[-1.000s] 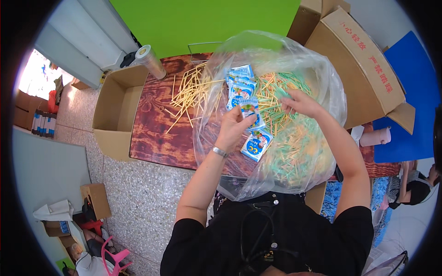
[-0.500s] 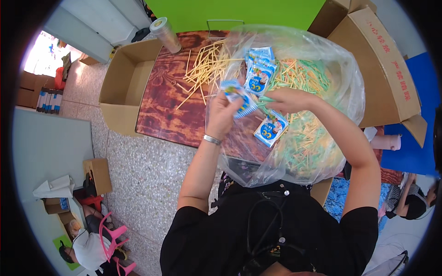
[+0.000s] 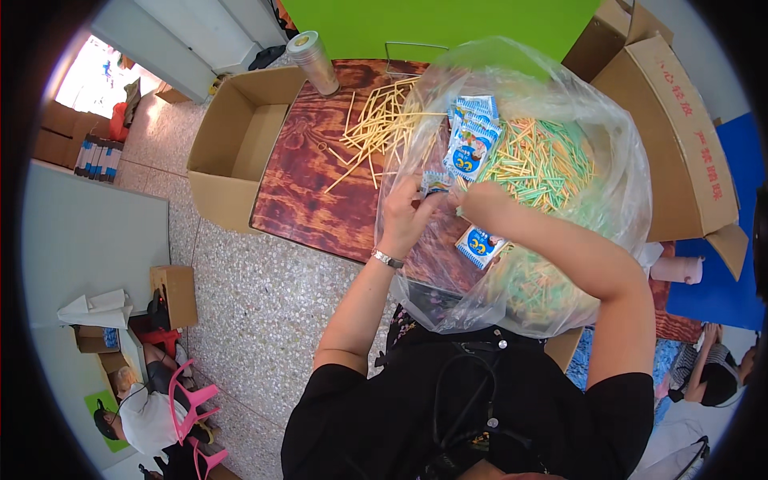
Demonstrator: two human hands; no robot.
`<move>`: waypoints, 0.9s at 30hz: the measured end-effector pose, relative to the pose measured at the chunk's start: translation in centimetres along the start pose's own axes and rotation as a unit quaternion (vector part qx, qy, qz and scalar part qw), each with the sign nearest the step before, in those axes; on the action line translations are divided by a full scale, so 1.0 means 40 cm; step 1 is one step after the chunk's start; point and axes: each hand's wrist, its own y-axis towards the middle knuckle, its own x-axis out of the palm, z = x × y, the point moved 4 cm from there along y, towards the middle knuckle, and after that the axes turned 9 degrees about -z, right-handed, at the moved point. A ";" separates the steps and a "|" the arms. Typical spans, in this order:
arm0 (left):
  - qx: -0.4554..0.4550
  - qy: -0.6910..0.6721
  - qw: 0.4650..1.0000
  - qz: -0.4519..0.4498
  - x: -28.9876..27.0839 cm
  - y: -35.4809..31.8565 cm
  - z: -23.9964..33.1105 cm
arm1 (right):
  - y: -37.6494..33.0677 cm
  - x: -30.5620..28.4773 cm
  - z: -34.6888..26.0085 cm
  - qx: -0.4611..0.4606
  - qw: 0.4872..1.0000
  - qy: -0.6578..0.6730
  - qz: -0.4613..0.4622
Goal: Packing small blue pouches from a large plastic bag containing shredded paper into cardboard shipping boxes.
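My left hand is closed on a small blue-and-white packet and holds it up over the wooden table. Against the packet's right side is my right hand, its fingers bent together; whatever they grip is hidden. Beyond the hands lies a stack of similar packets. Another packet lies just below my right hand. Many short green and pale yellow sticks fill a big clear plastic bag to the right, and its near side spreads under my hands.
Longer plain yellow sticks lie loose on the red-brown table. A clear cylindrical canister stands at its far left corner. Open cardboard boxes flank the table on the left and right. A pink cylinder is at right. Other people sit at both sides.
My right hand has come from the stick pile to the packet in my left hand. The packet has been tilted, so less of its printed front shows. The whole view has shifted slightly.
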 end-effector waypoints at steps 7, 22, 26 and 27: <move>0.054 0.115 0.992 -0.007 0.028 -0.004 0.003 | -0.285 -0.267 0.124 -0.179 0.963 0.171 0.106; 0.152 0.130 0.979 -0.028 0.085 0.017 0.047 | -0.263 -0.296 0.081 -0.062 0.997 -0.005 0.036; 0.175 0.145 0.974 -0.016 0.089 0.017 0.043 | -0.270 -0.320 0.079 -0.094 0.995 -0.016 0.022; 0.193 0.147 0.970 -0.007 0.090 0.017 0.043 | -0.275 -0.328 0.086 -0.093 0.995 -0.016 0.023</move>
